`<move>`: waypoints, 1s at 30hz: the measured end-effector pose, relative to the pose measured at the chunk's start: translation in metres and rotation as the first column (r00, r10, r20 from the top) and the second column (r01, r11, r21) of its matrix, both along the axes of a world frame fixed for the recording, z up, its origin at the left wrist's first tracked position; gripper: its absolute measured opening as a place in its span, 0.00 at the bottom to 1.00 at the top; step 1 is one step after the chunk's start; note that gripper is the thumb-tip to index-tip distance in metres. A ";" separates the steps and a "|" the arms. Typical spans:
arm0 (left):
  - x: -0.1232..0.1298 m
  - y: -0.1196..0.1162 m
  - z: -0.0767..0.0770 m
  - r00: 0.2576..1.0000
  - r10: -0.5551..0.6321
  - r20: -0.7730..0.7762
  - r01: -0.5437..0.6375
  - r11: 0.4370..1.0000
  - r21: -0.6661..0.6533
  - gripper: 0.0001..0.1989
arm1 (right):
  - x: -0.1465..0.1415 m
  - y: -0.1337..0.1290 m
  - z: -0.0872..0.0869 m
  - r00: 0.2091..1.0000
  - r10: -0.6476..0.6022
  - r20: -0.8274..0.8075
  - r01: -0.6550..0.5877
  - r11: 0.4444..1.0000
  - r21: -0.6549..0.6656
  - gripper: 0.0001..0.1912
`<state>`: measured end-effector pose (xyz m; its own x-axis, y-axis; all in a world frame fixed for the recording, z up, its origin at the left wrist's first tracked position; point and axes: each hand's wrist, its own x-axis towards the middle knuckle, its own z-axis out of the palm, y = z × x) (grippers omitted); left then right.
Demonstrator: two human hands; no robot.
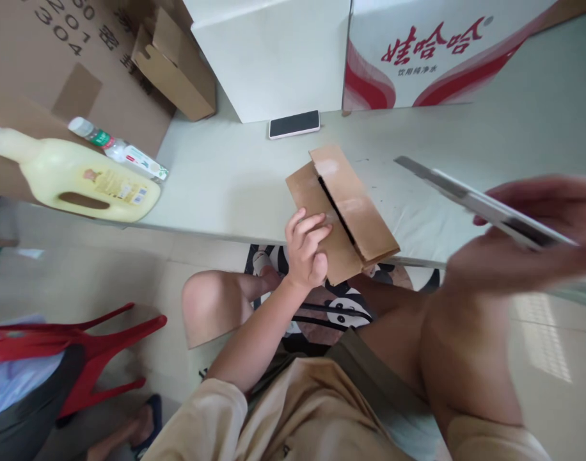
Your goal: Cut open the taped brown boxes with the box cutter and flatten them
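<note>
Carton, large, brown, printed [15,70], at far left; before it, 1 yellow handled bottle [72,169] and 1 slim white-capped bottle [115,150], both lying on their sides. Below, at floor level, 1 red stool [94,339], with part of another person near it. Next rightward: 1 small open carton [185,73], then 1 plain white box [283,64], with 1 phone [294,124] flat just before it on the pale counter [226,198]. At centre, 1 small brown box [363,214], slanted over the counter's front edge; condition, as judged, part-way: dark gap parted between 2 top panels, panels not folded back, interior not shown. Left hand [305,250] on the box, forearm rising from below, fingers spread over the left panel, thumb beside the near edge; whether it clamps or merely steadies, cannot tell. Behind, 1 red-and-white carton [418,83]. At right, 1 utility knife [485,205], blade out, tip aimed up and left, clear of the box; right hand [533,256], blurred, closed round its handle, wrist bent, raised near the right knee. Hands well apart.
</note>
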<state>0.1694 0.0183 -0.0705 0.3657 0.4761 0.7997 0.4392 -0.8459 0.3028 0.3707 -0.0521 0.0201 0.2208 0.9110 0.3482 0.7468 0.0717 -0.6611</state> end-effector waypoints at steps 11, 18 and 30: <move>-0.069 -0.001 -0.032 0.990 -0.012 0.137 0.080 0.860 -0.505 0.20 | 0.009 0.039 -0.064 0.957 -0.286 -0.046 0.264 0.927 -0.267 0.27; -0.070 0.001 -0.043 0.722 0.416 0.553 0.372 0.441 -0.817 0.22 | 0.000 0.048 -0.067 0.955 -0.268 -0.129 0.208 0.911 -0.355 0.29; -0.090 0.023 0.009 0.621 0.515 0.590 0.373 0.468 -0.801 0.18 | 0.005 0.026 -0.053 0.741 0.358 -0.568 -0.399 0.915 0.056 0.37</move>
<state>0.0791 0.0411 -0.0618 -0.1461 0.9854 -0.0868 -0.2516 0.0479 0.9667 0.3760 -0.0257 -0.0324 -0.0118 0.9772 0.2119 0.1679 0.2108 -0.9630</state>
